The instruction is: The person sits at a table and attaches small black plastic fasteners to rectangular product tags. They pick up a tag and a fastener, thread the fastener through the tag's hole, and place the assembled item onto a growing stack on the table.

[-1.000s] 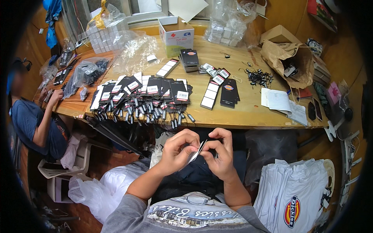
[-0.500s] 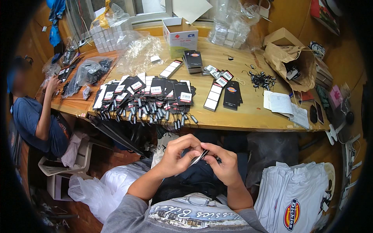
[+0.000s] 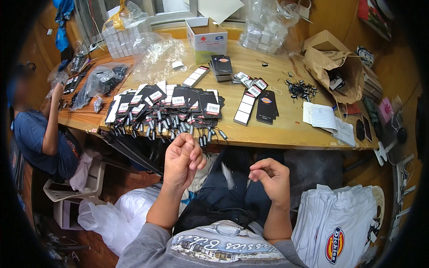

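Above my lap, my left hand (image 3: 183, 157) is raised near the table's front edge with its fingers curled in a pinch. To its right and a little lower, my right hand (image 3: 271, 175) pinches thumb against fingertips. Between the two hands, touching neither visibly, a narrow blurred hang tag (image 3: 227, 175) shows against my dark trousers. Any cord joining it to my fingers is too thin to make out. Just beyond my left hand lies a spread pile of black hang tags (image 3: 178, 102) with white barcode stickers, their black strings and small seals (image 3: 170, 127) drooping over the edge.
On the table (image 3: 286, 134) are stacked black tags (image 3: 221, 67), a sticker strip (image 3: 244, 108), loose string seals (image 3: 301, 89), a notebook (image 3: 322, 118), a paper bag (image 3: 335, 71) and a carton (image 3: 207, 40). Folded white garments (image 3: 335, 219) are piled at right. Another person (image 3: 40, 120) sits at left.
My hands have come apart from their joint hold on the tag. The left rose up and left, the right shifted right, and the tag now shows between them.
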A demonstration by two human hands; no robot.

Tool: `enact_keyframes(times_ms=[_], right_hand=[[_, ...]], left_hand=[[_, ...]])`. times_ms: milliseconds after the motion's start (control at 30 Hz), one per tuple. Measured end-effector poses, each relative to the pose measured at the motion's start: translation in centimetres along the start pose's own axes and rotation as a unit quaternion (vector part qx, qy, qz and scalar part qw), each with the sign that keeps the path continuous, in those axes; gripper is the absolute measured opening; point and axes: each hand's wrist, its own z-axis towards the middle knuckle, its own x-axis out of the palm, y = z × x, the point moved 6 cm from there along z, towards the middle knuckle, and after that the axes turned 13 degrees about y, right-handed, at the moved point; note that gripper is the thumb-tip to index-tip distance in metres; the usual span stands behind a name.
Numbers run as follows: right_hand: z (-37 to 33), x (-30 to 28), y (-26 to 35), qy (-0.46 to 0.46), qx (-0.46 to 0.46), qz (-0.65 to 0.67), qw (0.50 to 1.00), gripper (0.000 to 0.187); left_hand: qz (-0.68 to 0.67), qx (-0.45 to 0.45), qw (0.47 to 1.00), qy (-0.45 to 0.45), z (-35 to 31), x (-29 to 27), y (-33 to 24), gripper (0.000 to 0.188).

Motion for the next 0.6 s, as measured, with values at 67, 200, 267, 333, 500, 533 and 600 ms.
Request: enact_keyframes(times_ms=[67,200,267,333,500,533,600], right_hand=[[0.1,-0.2,-0.2,0.010,0.023,0.021,0.999,0.007],[0.1,-0.7,-2.0,0.053,0.076,0.047,0.995,0.007],[-0.1,-1.4,-2.0,0.047,0.064,0.063,0.995,0.007],[-0.8,-1.9,-1.9,0.041,0.065,0.076,0.994,0.007],[-0.9,-2.1,-1.4,0.046,0.039,0.124,0.990,0.007],[-0.8,-2.1,-1.4,0.046,0.033,0.130,0.990,0.007],[-0.7,-2.0,-1.2,0.037,0.013,0.138,0.990,0.008]], left_hand=[[0.081,-0.038,0.996,-0.005,-0.5,0.2,0.7,0.006],[0.263,-0.104,0.958,0.052,-1.0,0.1,4.7,0.011],[0.276,-0.156,0.946,0.064,-1.1,-1.2,6.7,0.018],[0.315,-0.256,0.905,0.126,-1.9,-1.6,9.0,0.042],[0.246,-0.266,0.901,0.237,-2.7,-0.2,12.6,0.057],[0.235,-0.287,0.903,0.215,-2.5,-0.4,12.7,0.051],[0.178,-0.318,0.903,0.228,-2.7,-0.7,13.2,0.041]])
